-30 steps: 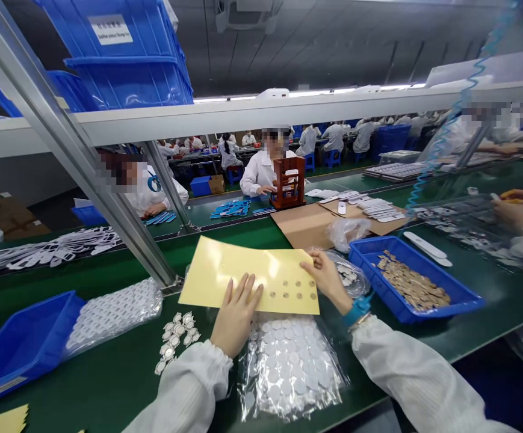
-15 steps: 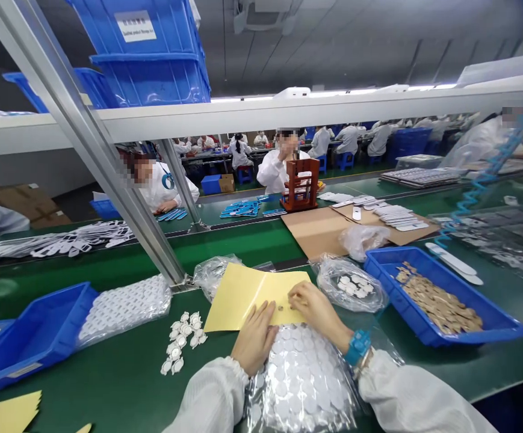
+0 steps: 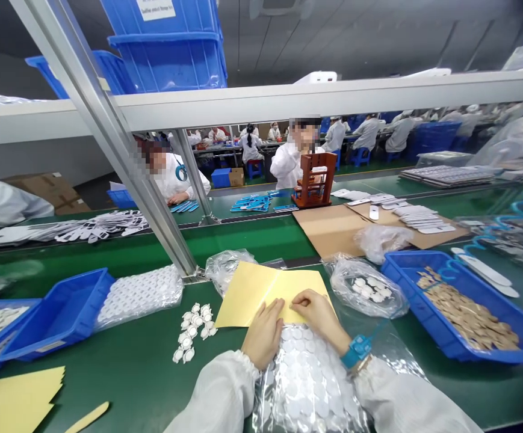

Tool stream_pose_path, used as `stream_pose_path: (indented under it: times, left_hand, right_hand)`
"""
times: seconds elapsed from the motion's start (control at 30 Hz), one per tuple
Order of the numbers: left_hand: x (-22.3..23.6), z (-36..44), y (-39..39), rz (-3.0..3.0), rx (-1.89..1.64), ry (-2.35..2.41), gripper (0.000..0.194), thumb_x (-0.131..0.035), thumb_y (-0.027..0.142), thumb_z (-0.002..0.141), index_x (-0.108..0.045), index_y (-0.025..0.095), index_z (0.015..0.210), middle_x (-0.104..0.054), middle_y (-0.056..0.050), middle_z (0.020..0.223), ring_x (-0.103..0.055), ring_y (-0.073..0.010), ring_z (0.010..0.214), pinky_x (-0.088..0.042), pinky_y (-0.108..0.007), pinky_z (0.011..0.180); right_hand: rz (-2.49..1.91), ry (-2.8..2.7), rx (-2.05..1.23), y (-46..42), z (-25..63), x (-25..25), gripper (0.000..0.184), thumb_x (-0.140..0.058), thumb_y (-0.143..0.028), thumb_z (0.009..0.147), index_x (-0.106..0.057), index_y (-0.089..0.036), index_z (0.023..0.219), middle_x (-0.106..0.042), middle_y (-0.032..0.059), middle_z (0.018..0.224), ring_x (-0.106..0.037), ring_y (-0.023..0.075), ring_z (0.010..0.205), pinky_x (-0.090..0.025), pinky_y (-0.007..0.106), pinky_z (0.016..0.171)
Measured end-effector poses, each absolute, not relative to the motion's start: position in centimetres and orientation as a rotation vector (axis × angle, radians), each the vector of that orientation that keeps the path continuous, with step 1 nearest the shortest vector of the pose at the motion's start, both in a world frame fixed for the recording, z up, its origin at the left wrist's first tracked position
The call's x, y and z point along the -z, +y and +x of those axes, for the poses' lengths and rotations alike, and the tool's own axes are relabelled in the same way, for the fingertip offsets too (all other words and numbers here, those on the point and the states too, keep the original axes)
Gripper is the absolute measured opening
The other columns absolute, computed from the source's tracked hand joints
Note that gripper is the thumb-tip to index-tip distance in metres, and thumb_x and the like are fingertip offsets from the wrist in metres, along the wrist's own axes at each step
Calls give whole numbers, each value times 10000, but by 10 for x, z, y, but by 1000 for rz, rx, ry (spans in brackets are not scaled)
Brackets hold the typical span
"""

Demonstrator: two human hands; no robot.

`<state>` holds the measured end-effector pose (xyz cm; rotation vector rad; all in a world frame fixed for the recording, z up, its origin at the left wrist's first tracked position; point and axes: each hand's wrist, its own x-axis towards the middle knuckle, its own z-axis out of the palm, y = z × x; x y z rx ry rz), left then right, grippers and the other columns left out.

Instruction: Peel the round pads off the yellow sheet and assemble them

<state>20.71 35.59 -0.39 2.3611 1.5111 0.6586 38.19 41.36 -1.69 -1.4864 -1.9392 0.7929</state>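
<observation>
Green assembly-line bench [image 3: 121,391]: yellow sheet [image 3: 254,297] at 12 o'clock, disc-filled blue tray [image 3: 423,261] at 3, slanted blue tray [image 3: 58,319] at 9, wooden stick [image 3: 88,418] at 7.

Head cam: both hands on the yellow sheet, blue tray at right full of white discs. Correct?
Wrong on the discs: the head view shows the blue tray at right holding tan discs, not white ones. The left hand and right hand are on the yellow sheet, as you said.

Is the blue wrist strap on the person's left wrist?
No, the blue wrist strap is on the wrist of the right hand, which rests on the yellow sheet.
</observation>
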Motion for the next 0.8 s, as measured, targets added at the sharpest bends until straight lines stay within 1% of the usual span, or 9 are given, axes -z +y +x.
stream_pose_path:
  times: [0.13, 0.23, 0.3, 0.4, 0.5, 0.57, 0.63, 0.7, 0.8]
  left_hand:
    - [6, 207, 356, 2373, -704, 1492, 428, -309, 198, 918, -413, 142, 1329, -557, -154, 1343, -452, -214, 1288, -355, -498, 1081]
    - [3, 210, 354, 2395, -754, 1486, 420, -359, 170, 896, -451, 147, 1305, -595, -144, 1303, -485, -227, 1261, -388, -502, 1058]
    - [-2, 212, 348, 2411, -812, 1494, 401, -400, 150, 876, -500, 168, 1264, -590, -125, 1314, -486, -217, 1261, -399, -466, 1058]
    - [-13, 205, 328, 2389, -958, 1583, 329, -426, 148, 874, -590, 215, 1152, -611, -77, 1296, -514, -172, 1230, -408, -368, 1058]
    - [-20, 179, 300, 2224, -1146, 1853, 268, -418, 189, 896, -624, 214, 1066, -699, -72, 1079, -607, -159, 1058, -481, -313, 945]
    - [-20, 151, 283, 2043, -1247, 2096, 260, -398, 215, 906, -631, 189, 1017, -688, -95, 991, -610, -191, 975, -496, -347, 875]
    - [-16, 120, 275, 1863, -1270, 2321, 281, -385, 249, 907, -646, 171, 978, -665, -114, 938, -586, -234, 917, -483, -415, 837]
    - [-11, 96, 275, 1763, -1175, 2439, 261, -458, 301, 869, -674, 173, 939, -651, -109, 890, -548, -254, 847, -484, -422, 760]
    - [-5, 78, 286, 1706, -995, 2511, 223, -549, 317, 796, -711, 202, 898, -628, -97, 870, -491, -271, 845, -455, -422, 753]
  right_hand:
    - [-1455, -1917, -818, 413, 381, 17, 197, -557, -323, 904, -609, -152, 988, -633, 37, 1001, -619, 144, 843, -523, 342, 770]
    - [-1435, -1864, -878, 414, 381, 20, 193, -557, -324, 903, -613, -149, 963, -640, 28, 952, -620, 133, 800, -527, 324, 740]
    - [-1423, -1815, -936, 416, 382, 25, 194, -555, -324, 905, -614, -147, 958, -643, 24, 936, -622, 129, 783, -529, 314, 723]
    - [-1388, -1747, -1021, 420, 386, 33, 194, -557, -319, 904, -612, -143, 963, -643, 25, 943, -625, 134, 799, -531, 320, 730]
    - [-1361, -1675, -1081, 425, 390, 39, 187, -559, -308, 905, -606, -135, 958, -640, 22, 922, -625, 133, 790, -530, 322, 727]
    - [-1347, -1627, -1114, 427, 392, 42, 186, -552, -308, 909, -602, -137, 962, -640, 23, 922, -624, 129, 781, -532, 316, 717]
    - [-1328, -1588, -1143, 427, 391, 42, 189, -547, -311, 911, -600, -140, 971, -640, 26, 932, -624, 130, 786, -534, 312, 711]
    - [-1304, -1559, -1163, 426, 391, 41, 190, -547, -312, 911, -601, -140, 973, -640, 27, 935, -625, 132, 791, -535, 311, 709]
    - [-1260, -1521, -1169, 422, 390, 34, 193, -548, -314, 911, -601, -140, 976, -640, 30, 947, -627, 137, 808, -536, 318, 719]
